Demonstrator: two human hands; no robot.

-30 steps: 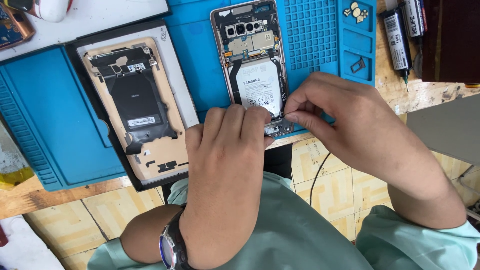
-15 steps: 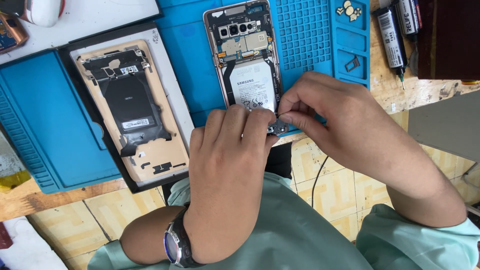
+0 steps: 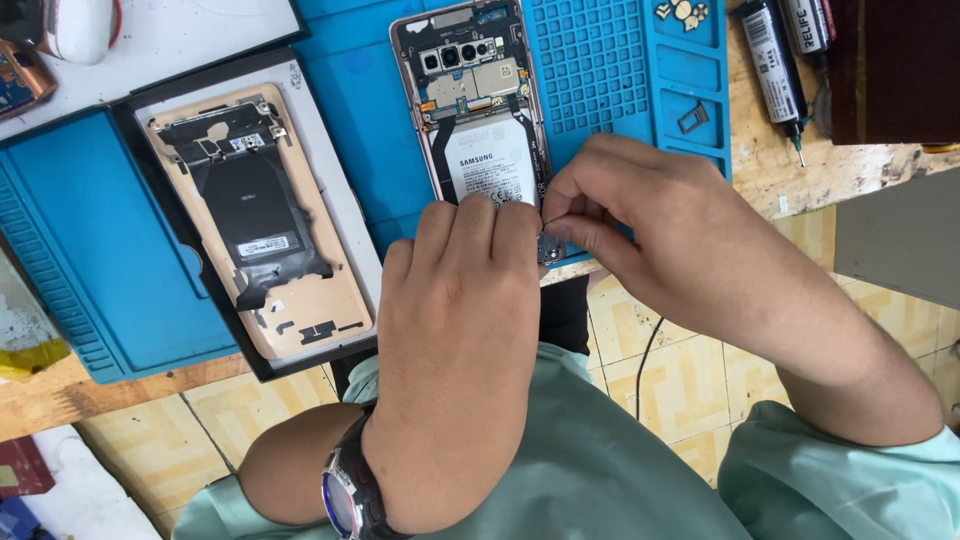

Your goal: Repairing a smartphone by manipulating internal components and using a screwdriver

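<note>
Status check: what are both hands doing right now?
Left hand steadies opened phone at its lower end. Right hand pinches there. Pinched part hidden.

Opened phone (image 3: 478, 110) lies on mat (image 3: 350, 130), on bench (image 3: 800, 170). Back cover (image 3: 262, 225) lies left of the phone. Glue tubes (image 3: 775, 50) lie right of the mat. Both hands (image 3: 455, 340) (image 3: 660, 230) meet at the phone's near end.

left hand (image 3: 455, 330) on opened phone (image 3: 478, 110) lower end | right hand (image 3: 660, 230) pinching there | blue mat (image 3: 610, 70)
</note>
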